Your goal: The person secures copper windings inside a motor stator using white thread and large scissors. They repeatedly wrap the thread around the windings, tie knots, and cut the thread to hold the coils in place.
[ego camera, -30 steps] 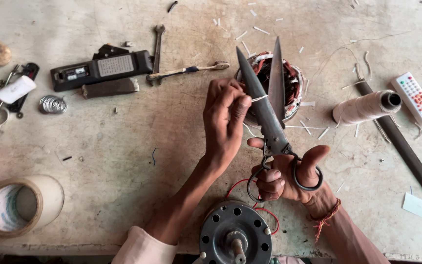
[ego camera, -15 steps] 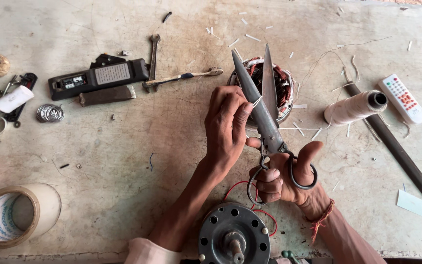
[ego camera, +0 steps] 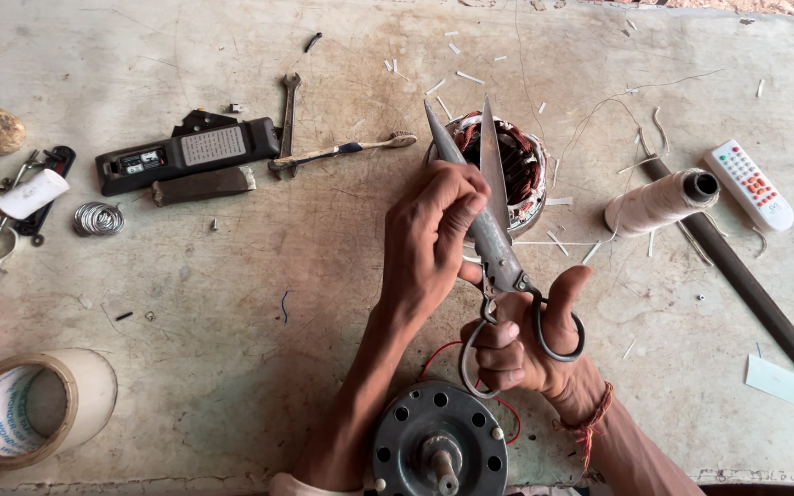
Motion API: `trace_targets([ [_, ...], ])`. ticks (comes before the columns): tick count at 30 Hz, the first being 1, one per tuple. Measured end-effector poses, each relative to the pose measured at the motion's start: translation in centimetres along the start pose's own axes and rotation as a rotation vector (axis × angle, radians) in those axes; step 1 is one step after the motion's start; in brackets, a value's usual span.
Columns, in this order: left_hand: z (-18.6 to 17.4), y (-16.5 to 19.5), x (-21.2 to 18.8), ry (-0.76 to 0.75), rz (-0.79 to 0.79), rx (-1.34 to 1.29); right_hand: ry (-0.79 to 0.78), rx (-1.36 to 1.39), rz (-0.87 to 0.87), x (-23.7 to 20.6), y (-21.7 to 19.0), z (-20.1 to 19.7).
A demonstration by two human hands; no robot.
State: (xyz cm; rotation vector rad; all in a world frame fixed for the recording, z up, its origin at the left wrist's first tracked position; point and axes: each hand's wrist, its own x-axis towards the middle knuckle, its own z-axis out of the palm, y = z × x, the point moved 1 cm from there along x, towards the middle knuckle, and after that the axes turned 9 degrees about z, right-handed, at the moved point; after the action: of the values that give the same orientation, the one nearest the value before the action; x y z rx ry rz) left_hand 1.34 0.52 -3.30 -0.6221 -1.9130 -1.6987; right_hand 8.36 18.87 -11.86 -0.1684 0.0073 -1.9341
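Scissors [ego camera: 493,230], large and of dull grey metal with looped handles, sit in our right hand [ego camera: 526,344], whose thumb goes through one loop and whose fingers curl closed around the other. The blades stand slightly apart, tips pointing toward twelve o'clock over the round motor stator with copper windings [ego camera: 530,165]. Our left hand [ego camera: 429,239] is pinched together at the blades, fingertips closed on something too thin to make out, perhaps a strip or thread; we cannot tell which.

At six o'clock from the hands lies a round grey metal motor end cover with a central shaft [ego camera: 438,450], with a thin red wire [ego camera: 434,354] looping just beside it. At three o'clock rests a cream spool of thread [ego camera: 659,202], and beyond it a white remote control with coloured buttons [ego camera: 748,184] and a long dark metal file [ego camera: 746,285]. At nine to ten o'clock we see a black oblong device [ego camera: 190,152], a steel spanner [ego camera: 289,110], a toothbrush [ego camera: 342,152] and a small coil of silver wire [ego camera: 98,219]. A roll of brown packing tape [ego camera: 16,409] lies at eight o'clock on the worn grey surface [ego camera: 232,294], which is strewn with white offcuts.

To cut well here, we judge it best to keep the pinching fingertips clear of the edges, hold the piece taut, and close the blades near the pivot, where they bite hardest.
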Motion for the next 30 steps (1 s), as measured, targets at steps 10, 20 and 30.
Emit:
trace_targets([
  [10,0.7,0.5,0.4,0.098,-0.113,-0.039,-0.070,0.028,-0.012,0.3,-0.3,-0.1],
  [20,0.7,0.3,0.5,0.082,-0.203,-0.090,-0.022,0.059,-0.034,0.3,-0.1,0.1],
  [30,0.6,-0.2,-0.2,0.203,-0.179,-0.254,0.116,-0.106,-0.018,1.2,-0.2,1.6],
])
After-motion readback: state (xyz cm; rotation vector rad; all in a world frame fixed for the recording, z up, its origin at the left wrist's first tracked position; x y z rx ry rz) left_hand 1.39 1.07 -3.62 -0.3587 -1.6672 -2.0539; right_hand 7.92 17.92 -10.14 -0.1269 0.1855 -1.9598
